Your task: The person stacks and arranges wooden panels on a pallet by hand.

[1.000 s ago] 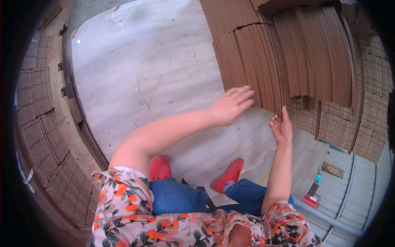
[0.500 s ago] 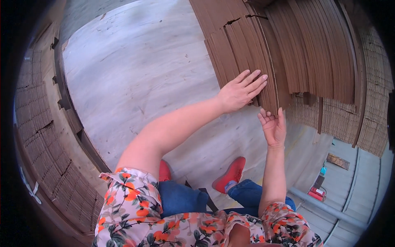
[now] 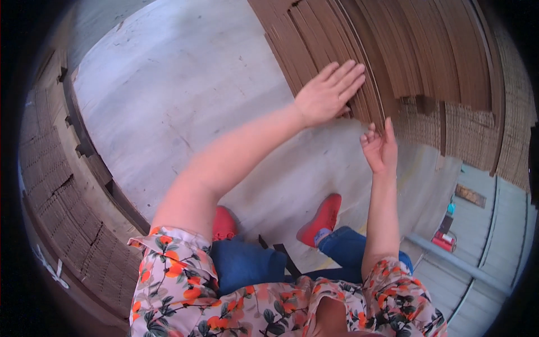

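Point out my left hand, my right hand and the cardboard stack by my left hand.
Left hand point(image 3: 324, 100): head view, on its back.
Right hand point(image 3: 381, 150): head view, on its palm.
Cardboard stack point(image 3: 319, 39): head view, on its layered brown side.

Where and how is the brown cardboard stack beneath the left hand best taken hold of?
The brown cardboard stack is probably best gripped at its near end, coming from the near side and squeezing across the sheets. They sit packed side by side, long edges running toward that end, while the neighbouring stack crowds the right side.
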`<control>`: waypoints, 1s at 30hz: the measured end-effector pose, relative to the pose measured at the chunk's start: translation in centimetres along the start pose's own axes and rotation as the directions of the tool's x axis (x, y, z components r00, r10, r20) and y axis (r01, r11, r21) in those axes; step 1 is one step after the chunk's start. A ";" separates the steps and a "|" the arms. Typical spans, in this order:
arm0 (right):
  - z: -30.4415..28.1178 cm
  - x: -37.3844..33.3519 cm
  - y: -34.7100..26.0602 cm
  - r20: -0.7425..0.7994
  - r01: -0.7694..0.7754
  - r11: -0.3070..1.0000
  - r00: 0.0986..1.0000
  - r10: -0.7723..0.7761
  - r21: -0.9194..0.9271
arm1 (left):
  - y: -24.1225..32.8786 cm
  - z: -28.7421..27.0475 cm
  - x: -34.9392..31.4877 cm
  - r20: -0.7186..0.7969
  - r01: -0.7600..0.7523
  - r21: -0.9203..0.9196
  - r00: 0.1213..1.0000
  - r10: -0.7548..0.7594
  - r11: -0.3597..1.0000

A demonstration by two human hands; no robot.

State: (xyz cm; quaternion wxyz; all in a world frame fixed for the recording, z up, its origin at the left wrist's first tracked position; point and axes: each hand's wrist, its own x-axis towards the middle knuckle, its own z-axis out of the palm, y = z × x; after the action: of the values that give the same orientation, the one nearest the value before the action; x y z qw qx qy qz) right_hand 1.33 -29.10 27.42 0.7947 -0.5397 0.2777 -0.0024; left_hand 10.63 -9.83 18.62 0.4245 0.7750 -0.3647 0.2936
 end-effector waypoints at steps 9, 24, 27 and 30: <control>1.0 1.0 -0.8 0.007 -0.022 0.997 1.000 0.022 -0.069 | 0.0 0.8 -0.5 0.019 0.042 -0.014 0.999 -0.042 0.999; 2.8 -1.8 2.6 0.103 0.059 0.998 0.993 -0.056 -0.030 | -0.1 1.6 -3.1 0.058 -0.089 0.108 0.995 0.083 0.990; 3.4 -2.3 3.0 0.162 0.039 0.999 0.986 -0.041 0.014 | 0.0 1.5 -2.9 0.061 -0.072 0.095 0.996 0.067 0.993; 3.4 -2.8 3.7 0.262 -0.002 1.000 0.965 -0.001 0.013 | 0.1 1.3 -2.9 0.093 -0.049 0.069 0.995 0.042 0.996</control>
State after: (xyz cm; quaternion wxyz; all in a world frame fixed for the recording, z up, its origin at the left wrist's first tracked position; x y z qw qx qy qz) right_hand -0.62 -23.78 26.34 0.8279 -0.5301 0.1703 0.0674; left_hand 9.15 -10.11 15.85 0.3726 0.7938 -0.3907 0.2801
